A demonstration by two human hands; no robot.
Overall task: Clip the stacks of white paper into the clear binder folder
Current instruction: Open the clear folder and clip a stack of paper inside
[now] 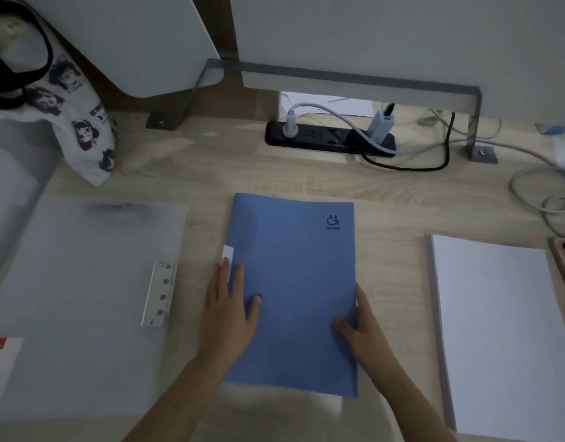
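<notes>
both hands are on the blue folder (294, 291) at dead centre of the wooden desk (211, 167). the left hand (228, 309) lies flat and open along the folder's 9 o'clock edge, fingers spread and pointing to 12, thumb resting on the cover. the right hand (361, 327) is at the 4 o'clock edge, fingers curled round that edge with the thumb on top, pinching the cover. a small white tab (227, 255) pokes out at the folder's left edge, just above the left fingertips.

over at 9 o'clock, the clear binder folder (83, 298) lies open and flat, its metal clip bar (158, 293) standing along its right side, well apart from the left hand. an orange and white label (0, 355) sits at its lower left corner.

at 3 o'clock, the stack of white paper (498, 330) rests flat on the desk, untouched, apart from the right hand.

up at 12 to 1 o'clock, a black power strip (310, 137) with plugs and cables. at 10 o'clock, a printed cloth bag (80, 122) hangs down onto the desk.
</notes>
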